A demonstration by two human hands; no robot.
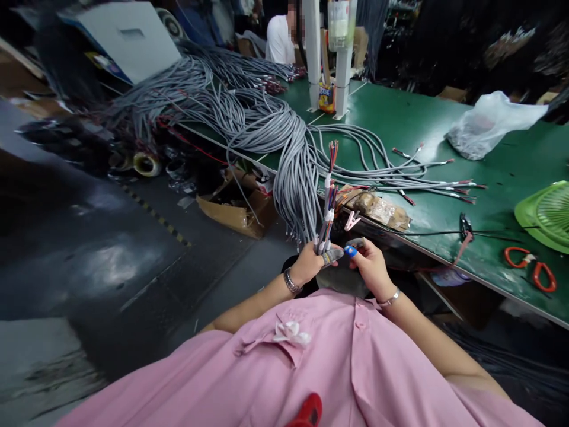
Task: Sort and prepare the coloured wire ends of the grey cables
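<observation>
My left hand [315, 261] is closed around several grey cable ends [326, 228], whose white-wrapped tips and coloured wires stick up above the fist. Close to its right, my right hand [368, 262] is pinched, with a blue covering on the thumb and a grey one on a finger; what it holds, if anything, is too small to make out. A large bundle of grey cables [296, 172] hangs over the table edge just beyond my left hand. A pink clip [352, 221] sits at the table edge above my right hand.
On the green table [400, 118] are a clear plastic bag [482, 127], orange-handled pliers [542, 276], black cutters [465, 225], a green fan [549, 213] and a wrapped brown packet [382, 210]. A cardboard box [240, 216] stands below on the left. A person in white [279, 38] is behind the table.
</observation>
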